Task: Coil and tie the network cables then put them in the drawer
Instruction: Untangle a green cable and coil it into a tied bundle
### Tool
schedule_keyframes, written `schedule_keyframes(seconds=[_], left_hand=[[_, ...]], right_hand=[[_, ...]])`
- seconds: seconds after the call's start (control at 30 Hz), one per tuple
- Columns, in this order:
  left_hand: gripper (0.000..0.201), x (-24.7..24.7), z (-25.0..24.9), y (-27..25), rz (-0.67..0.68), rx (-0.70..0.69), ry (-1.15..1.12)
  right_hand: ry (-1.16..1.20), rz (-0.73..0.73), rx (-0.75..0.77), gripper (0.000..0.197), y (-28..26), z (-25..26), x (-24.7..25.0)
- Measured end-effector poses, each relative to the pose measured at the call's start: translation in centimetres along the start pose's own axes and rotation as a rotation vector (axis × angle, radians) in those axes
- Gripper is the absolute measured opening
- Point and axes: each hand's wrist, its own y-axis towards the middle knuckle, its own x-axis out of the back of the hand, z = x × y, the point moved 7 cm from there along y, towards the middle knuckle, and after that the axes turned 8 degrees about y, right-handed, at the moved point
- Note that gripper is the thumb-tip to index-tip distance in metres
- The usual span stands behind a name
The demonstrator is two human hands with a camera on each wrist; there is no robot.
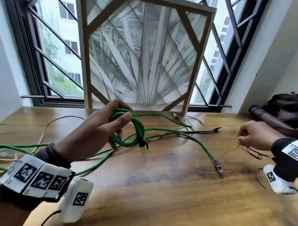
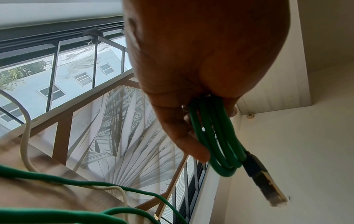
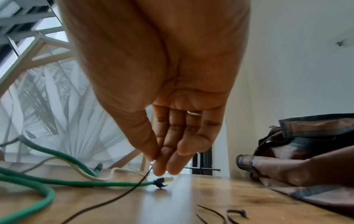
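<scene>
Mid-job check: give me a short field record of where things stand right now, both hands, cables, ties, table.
left hand: grips the green coil, raised above the table; plug end hangs free
right hand: pinches a thin black tie between thumb and fingers
coil status: coiled, not yet tied
loose green cables: sprawled across the wooden table, uncoiled
white cables: loose, at the left and the far side
spare ties: lying on the table by the right hand
bag: far right
drawer: not in view
</scene>
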Motion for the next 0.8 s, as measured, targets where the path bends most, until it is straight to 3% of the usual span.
schedule_keyframes(seconds=[0.1,0.2,0.27,0.4,0.67,0.8], left_hand=[[0.026,0.3,0.0,0.2,-0.026,-0.007,-0.028],[0.023,0.3,-0.5,0.2,-0.052,-0.045,-0.096],[0.029,0.7,-1.0,0.2,-0.086,-0.069,-0.162],[0.028,2.0,-1.3,0.1,-0.159,-0.070,-0.291],[0.014,4.6,-0.9,0.0,-0.375,-0.014,-0.404],[0.014,5.4,-0.6,-0.3,-0.422,0.006,-0.460]], right_hand=[[0.129,-0.063,0.151,0.013,-1.3,3.5,1.8],[0.597,-0.042,0.307,0.004,-3.1,8.7,3.3],[0.891,-0.045,0.400,0.014,-4.3,12.6,4.2],[1.214,-0.102,0.554,0.013,-6.1,19.6,5.0],[1.367,-0.140,0.629,0.012,-5.1,27.8,3.2],[1.464,-0.042,0.631,0.018,-4.9,29.5,0.4]])
